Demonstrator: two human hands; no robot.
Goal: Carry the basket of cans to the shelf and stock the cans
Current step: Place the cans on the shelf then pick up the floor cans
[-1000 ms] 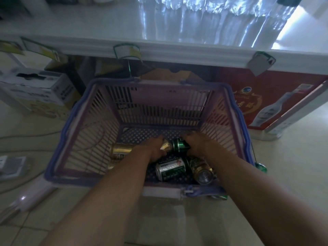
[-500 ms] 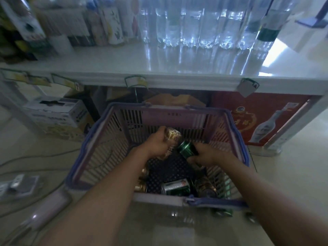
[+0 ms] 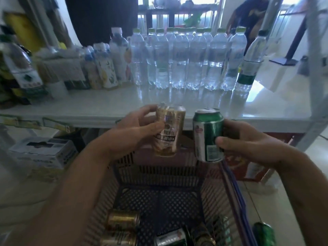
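A purple slatted basket (image 3: 230, 190) sits on the floor below me, with several gold and green cans (image 3: 122, 220) lying in its near end. My left hand (image 3: 136, 128) is closed around an upright gold can (image 3: 169, 132). An upright green can (image 3: 207, 135) is gripped by my right hand (image 3: 248, 141). Both cans hang side by side above the basket, level with the front edge of the white shelf (image 3: 106, 105). The strip of shelf just beyond the cans is bare.
Rows of clear water bottles (image 3: 186, 59) stand at the back of the shelf, with labelled drink bottles (image 3: 106, 64) to their left. A white carton (image 3: 42, 153) and a red box (image 3: 255, 167) sit under the shelf. One green can (image 3: 264, 233) lies on the floor right of the basket. A person (image 3: 248, 13) stands far behind.
Both hands have risen out of the basket, each with a can, up to the shelf's front edge. The cans have turned from tilted to upright, and my view has lifted toward the shelf.
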